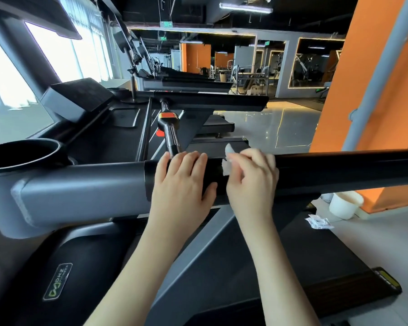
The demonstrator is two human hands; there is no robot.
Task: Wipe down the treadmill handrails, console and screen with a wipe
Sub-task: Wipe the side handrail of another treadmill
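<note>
Handrail (339,170), black and thick, carries both hands. The left hand (181,182) wraps over it, fingers (193,160) curled across the top, thumb on the near side. Just beside it, the right hand (252,177) pinches a crumpled white wipe (227,167) against the rail's top.

Single legible mark: a badge (58,282) on the black treadmill shroud (85,267), at 7 o'clock in the head view, read "DHZ" beside a green logo; the smaller line under it was illegible. The green ceiling sign (166,24) at 12 o'clock was too small to read.
</note>
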